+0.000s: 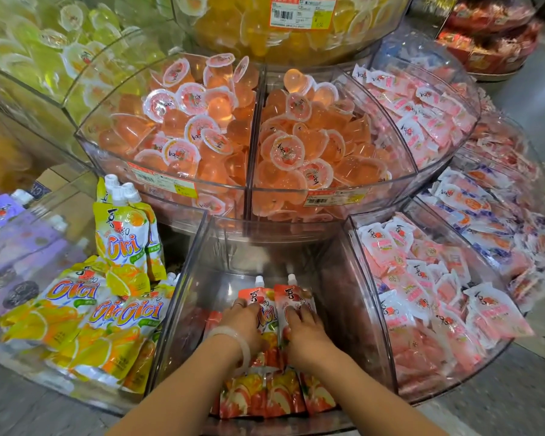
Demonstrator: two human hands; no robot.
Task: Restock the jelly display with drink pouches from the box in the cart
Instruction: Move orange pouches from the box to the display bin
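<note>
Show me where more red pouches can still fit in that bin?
Behind the two standing red pouches, toward the middle bin's back wall, and along its left wall, the floor looks bare. The front is crowded with pouches and both hands, left hand and right hand. Neighbouring bins are full.

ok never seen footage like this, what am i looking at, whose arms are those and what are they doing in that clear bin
There is one picture, taken by a wide-angle camera worn on a person's head, looking down at their own arms. No machine is involved.

They stand at a tiered shop display of clear plastic bins. The left hand, with a pale bangle on the wrist, and the right hand both rest on red drink pouches with white caps, standing in the middle bottom bin. More red pouches lie flat in front.

The bin to the left holds yellow orange-flavour pouches. Above are peach-coloured jelly cups, and to the right pink sachets.
</note>
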